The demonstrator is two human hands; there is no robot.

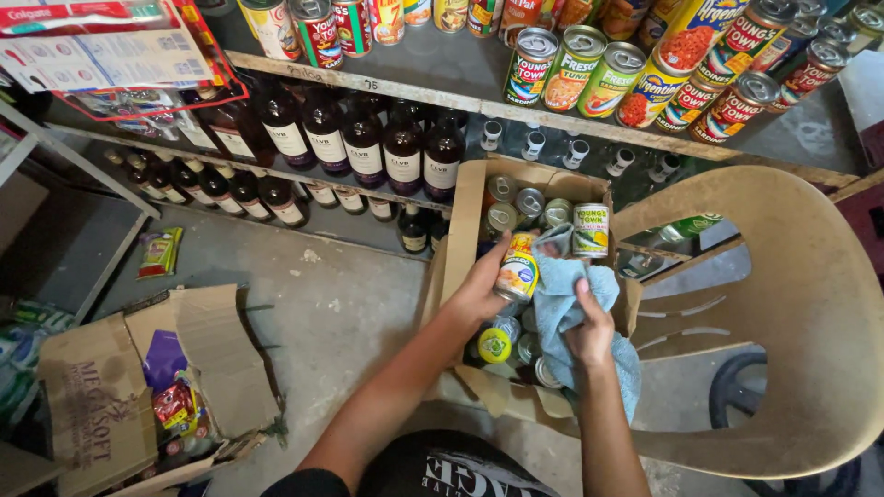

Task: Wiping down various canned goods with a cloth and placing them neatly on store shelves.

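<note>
Grey concrete flooring spread below rough wooden shelves stacked with rows of labelled tin cans on the upper level and dark brown glass bottles on the lower one. Against the shelves stood an open brown cardboard box filled with small tins, resting on or just beside a beige plastic chair; which of the 2 could not be told.

Over that box, the person's left hand was wrapped around a small cylindrical tin can with a yellow label, gripping it from the side and holding it tilted above the other tins. The right hand was clenched on a crumpled light blue cloth, whose upper fold touched the top of the held can while the rest hung down toward the chair seat.

At the lower left lay a torn, flattened cardboard carton with colourful snack packets spilling from it, well apart from both hands. A green sachet lay on the floor near the bottles.
</note>
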